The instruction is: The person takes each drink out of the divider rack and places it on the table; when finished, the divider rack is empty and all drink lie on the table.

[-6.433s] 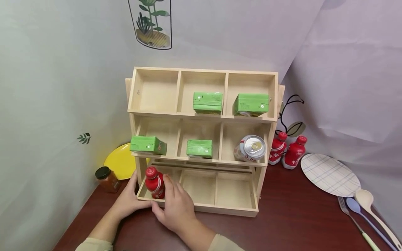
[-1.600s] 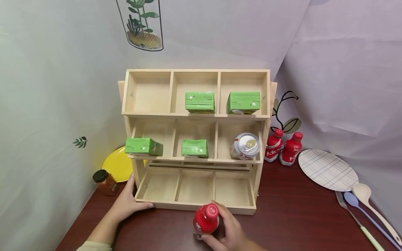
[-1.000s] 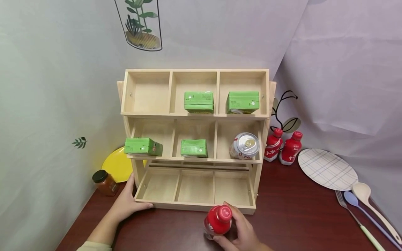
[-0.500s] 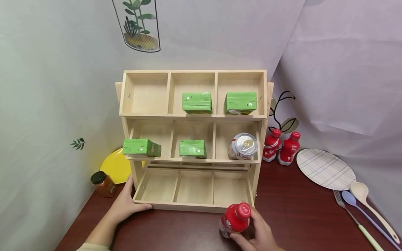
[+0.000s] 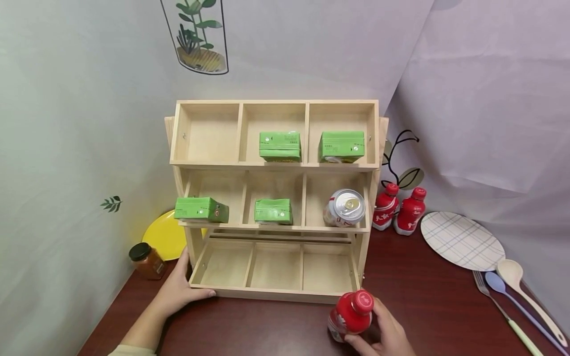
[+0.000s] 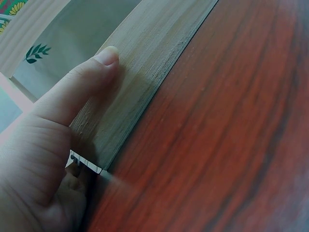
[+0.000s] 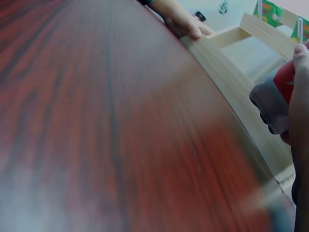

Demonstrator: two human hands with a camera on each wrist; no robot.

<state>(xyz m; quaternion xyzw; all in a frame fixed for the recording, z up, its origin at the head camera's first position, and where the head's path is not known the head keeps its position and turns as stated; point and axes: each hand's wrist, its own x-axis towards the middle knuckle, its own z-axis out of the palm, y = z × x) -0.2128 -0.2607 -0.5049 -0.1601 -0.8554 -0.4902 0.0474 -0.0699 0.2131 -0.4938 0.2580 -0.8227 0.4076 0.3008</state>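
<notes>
Dark red desk (image 5: 258, 326). Red bottle (image 5: 349, 316) in front of the wooden rack's (image 5: 267, 295) right corner, long axis roughly upright, just left of the right hand (image 5: 390, 336); thumb and fingers curled round it. Left hand (image 5: 178, 289), well apart, grips the rack's left corner.

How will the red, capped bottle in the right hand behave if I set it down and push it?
The red, capped bottle would likely tip under a push high up, being taller than wide. On its side, it may roll, as its body looks rounded. Its surface looks smooth, so it might slip in the right hand.
</notes>
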